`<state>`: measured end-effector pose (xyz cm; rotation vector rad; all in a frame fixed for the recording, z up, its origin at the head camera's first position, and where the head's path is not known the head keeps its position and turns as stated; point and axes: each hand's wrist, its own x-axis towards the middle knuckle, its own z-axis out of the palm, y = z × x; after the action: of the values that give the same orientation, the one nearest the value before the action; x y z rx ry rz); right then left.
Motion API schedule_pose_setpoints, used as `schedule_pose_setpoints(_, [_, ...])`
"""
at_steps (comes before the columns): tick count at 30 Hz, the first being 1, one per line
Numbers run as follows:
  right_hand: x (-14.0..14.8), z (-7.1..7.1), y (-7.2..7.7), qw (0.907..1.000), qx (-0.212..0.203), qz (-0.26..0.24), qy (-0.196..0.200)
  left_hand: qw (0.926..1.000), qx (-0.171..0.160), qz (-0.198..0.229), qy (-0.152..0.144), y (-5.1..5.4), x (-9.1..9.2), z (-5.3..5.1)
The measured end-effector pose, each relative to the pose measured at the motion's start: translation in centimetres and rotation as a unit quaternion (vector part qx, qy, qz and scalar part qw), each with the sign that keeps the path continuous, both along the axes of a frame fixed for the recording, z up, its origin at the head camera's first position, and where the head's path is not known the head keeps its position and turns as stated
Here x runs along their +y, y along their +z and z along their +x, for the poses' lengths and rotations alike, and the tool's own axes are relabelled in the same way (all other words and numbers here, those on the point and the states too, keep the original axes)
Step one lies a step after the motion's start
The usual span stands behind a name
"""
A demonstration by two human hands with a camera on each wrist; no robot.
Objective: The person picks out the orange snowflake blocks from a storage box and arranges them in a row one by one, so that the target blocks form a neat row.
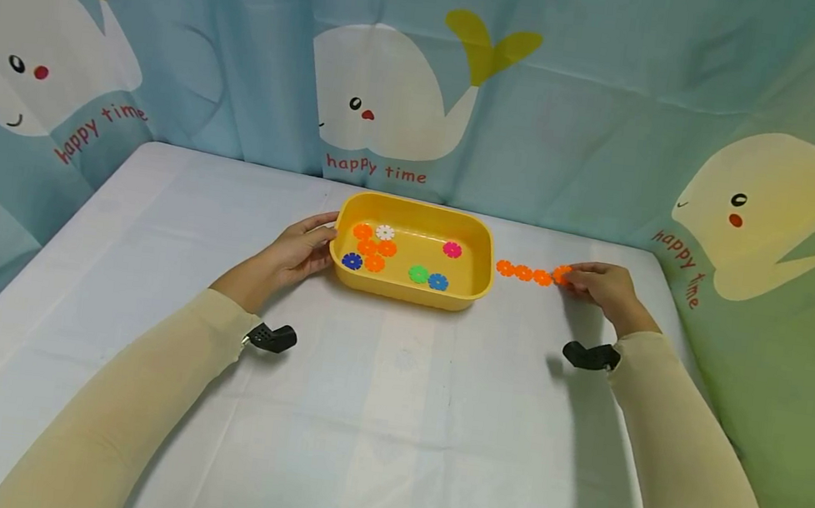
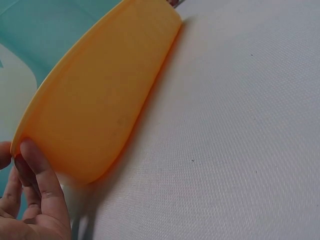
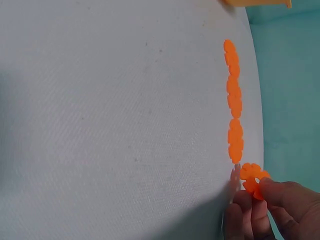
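My left hand pinches the left rim of a yellow plastic basin, which stands on the table. In the left wrist view, the basin's outer wall rises above the cloth, with fingertips at its rim. My right hand pinches an orange snowflake disc between thumb and fingers. That disc is tilted beside the near end of a row of three orange discs lying flat. Inside the basin lie several orange discs, plus a white, a pink, a green and two blue ones.
A white cloth covers the table. Behind it and at both sides hangs a blue-green curtain with whale prints. Black wrist devices stick out from both sleeves over the cloth.
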<state>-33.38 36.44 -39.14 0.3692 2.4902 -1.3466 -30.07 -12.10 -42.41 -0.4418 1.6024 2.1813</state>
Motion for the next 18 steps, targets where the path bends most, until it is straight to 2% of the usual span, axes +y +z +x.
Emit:
schedule_pose_setpoints(10, [0.23,-0.12,-0.46,0.9998,-0.005,-0.019,0.0,1.0,0.001,0.001,0.002,0.08,0.09,0.0])
schedule_pose_setpoints(18, [0.24,-0.29,-0.81,0.9999,0.003,0.007,-0.011,1.0,0.003,0.008,0.0,-0.04,0.03,-0.05])
